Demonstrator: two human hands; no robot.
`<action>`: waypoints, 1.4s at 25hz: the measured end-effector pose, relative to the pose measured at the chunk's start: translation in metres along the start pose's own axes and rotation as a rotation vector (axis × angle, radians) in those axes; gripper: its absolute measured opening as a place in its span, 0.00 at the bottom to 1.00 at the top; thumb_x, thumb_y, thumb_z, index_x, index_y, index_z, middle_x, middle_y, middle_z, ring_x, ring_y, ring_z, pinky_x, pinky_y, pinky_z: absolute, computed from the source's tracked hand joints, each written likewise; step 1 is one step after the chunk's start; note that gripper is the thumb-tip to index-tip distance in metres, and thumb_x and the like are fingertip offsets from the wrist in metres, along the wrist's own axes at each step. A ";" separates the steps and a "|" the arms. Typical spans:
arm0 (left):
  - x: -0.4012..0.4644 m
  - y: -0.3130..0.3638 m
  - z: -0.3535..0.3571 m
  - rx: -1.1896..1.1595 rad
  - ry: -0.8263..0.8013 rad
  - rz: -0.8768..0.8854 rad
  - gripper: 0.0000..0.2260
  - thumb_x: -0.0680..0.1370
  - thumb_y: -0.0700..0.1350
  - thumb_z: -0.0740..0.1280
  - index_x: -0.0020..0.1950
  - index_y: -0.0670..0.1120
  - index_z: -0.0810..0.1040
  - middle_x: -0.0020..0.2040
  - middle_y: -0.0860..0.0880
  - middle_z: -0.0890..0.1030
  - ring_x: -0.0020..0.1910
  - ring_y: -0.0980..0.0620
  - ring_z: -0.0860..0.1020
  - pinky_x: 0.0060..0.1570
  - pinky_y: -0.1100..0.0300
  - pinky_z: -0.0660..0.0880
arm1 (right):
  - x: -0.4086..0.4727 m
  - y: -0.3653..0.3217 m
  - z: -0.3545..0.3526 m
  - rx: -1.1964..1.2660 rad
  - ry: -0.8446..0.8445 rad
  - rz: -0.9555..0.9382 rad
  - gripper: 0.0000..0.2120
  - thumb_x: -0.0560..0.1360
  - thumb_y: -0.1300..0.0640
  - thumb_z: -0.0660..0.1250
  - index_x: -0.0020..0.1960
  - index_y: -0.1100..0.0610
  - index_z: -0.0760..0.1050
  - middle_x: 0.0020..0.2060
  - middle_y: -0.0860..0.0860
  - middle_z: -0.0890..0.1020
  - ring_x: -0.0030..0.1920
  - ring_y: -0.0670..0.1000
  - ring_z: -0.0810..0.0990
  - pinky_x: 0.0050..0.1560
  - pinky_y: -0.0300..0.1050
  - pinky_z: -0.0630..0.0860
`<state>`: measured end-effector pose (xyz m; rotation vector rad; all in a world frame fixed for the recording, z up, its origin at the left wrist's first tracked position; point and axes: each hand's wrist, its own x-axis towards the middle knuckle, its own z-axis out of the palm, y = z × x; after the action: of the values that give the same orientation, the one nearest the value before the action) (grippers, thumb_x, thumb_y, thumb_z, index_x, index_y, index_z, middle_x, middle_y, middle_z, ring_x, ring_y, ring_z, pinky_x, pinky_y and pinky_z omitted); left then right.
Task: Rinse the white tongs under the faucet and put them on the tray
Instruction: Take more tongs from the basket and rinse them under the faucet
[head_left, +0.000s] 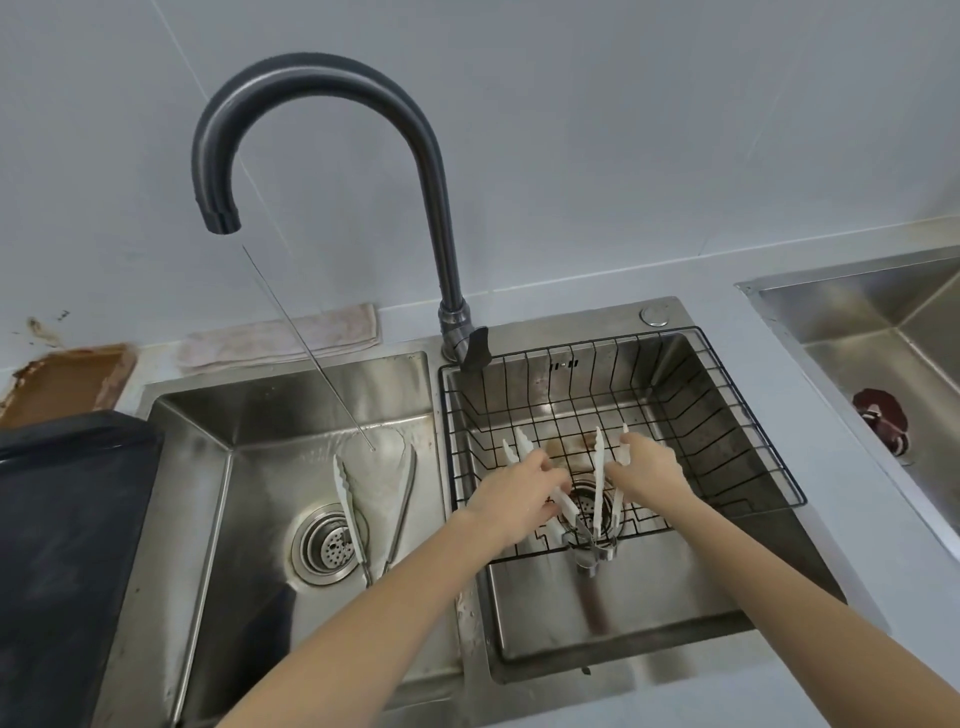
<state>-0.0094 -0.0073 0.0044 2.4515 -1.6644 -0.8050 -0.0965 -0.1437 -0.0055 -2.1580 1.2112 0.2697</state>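
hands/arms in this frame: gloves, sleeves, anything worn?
Both are bare. The left hand and right hand show no gloves, and no rings are visible. Both forearms are uncovered to the bottom edge of the frame, with no sleeve, watch or wristband in view. No markers or cables show on either arm.

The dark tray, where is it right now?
In the head view, the dark tray sits at the far left, on the counter beside the left sink basin, with nothing on it.
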 end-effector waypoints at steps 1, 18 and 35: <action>-0.002 0.001 -0.003 -0.030 0.041 0.004 0.15 0.79 0.46 0.61 0.65 0.46 0.70 0.65 0.45 0.67 0.54 0.43 0.77 0.53 0.52 0.75 | -0.001 -0.002 -0.003 0.025 0.028 -0.009 0.23 0.76 0.59 0.61 0.70 0.62 0.65 0.62 0.62 0.75 0.57 0.60 0.78 0.57 0.52 0.75; -0.084 -0.071 -0.020 -1.154 0.687 -0.473 0.20 0.79 0.40 0.59 0.71 0.44 0.63 0.67 0.44 0.72 0.46 0.48 0.78 0.44 0.62 0.80 | -0.055 -0.102 0.039 0.307 0.065 -0.293 0.25 0.73 0.61 0.66 0.69 0.59 0.65 0.60 0.57 0.75 0.54 0.56 0.77 0.54 0.52 0.78; -0.109 -0.176 -0.057 -1.740 0.544 -0.480 0.14 0.79 0.42 0.61 0.64 0.42 0.73 0.42 0.49 0.77 0.39 0.54 0.74 0.39 0.63 0.73 | -0.048 -0.195 0.127 0.603 -0.256 -0.008 0.24 0.77 0.67 0.58 0.72 0.63 0.58 0.67 0.58 0.72 0.43 0.51 0.81 0.33 0.35 0.77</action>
<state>0.1355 0.1481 0.0349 1.3759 0.1120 -0.8492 0.0533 0.0404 0.0022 -1.5534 0.9786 0.1448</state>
